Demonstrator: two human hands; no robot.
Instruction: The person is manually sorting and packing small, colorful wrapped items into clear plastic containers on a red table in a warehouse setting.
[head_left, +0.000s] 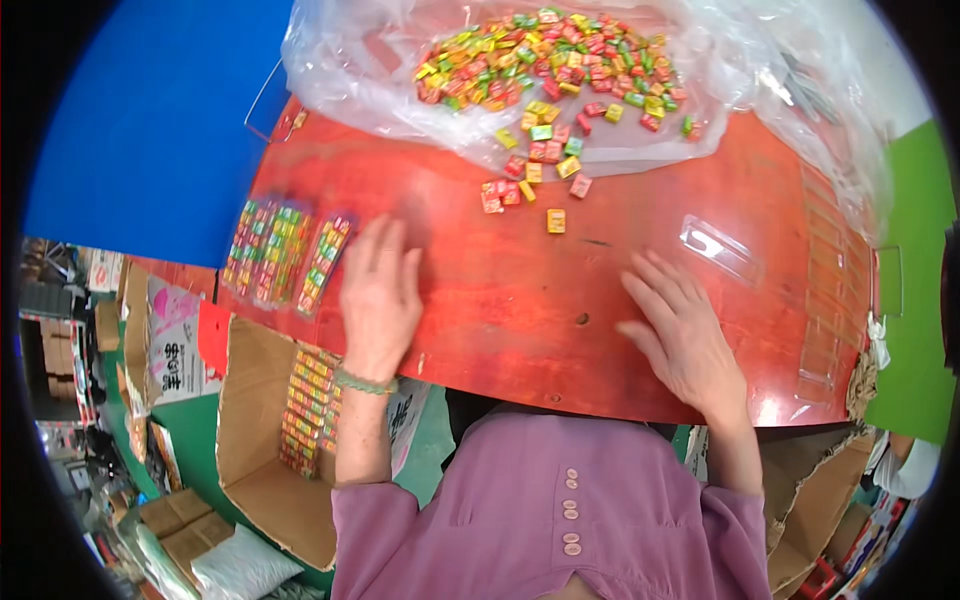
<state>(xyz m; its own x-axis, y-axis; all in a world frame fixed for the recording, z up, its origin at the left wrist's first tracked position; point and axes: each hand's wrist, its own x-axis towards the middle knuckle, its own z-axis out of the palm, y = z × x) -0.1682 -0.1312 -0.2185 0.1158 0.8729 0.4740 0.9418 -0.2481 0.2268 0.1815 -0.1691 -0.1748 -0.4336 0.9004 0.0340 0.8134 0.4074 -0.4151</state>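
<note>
My left hand point(382, 295) rests over the red table point(480, 330) with its fingers stretched out and nothing in them. Just left of its fingertips lies a narrow tray point(325, 262) filled with rows of small, bright wrapped blocks, like candies. More filled trays point(265, 250) lie side by side beyond it. On the other side, my right hand point(675, 330) is open, fingers spread, near a transparent plastic tray point(720, 250). Between the hands and the far edge, loose wrapped blocks point(540, 150) trail from a big red, yellow and green pile point(560, 60).
The pile sits on a large clear plastic bag point(350, 70). Transparent trays point(835, 290) line the table's right edge. Below the table on the left, a cardboard box point(260, 440) holds filled trays point(308, 410); another cardboard box point(825, 510) stands at the lower right.
</note>
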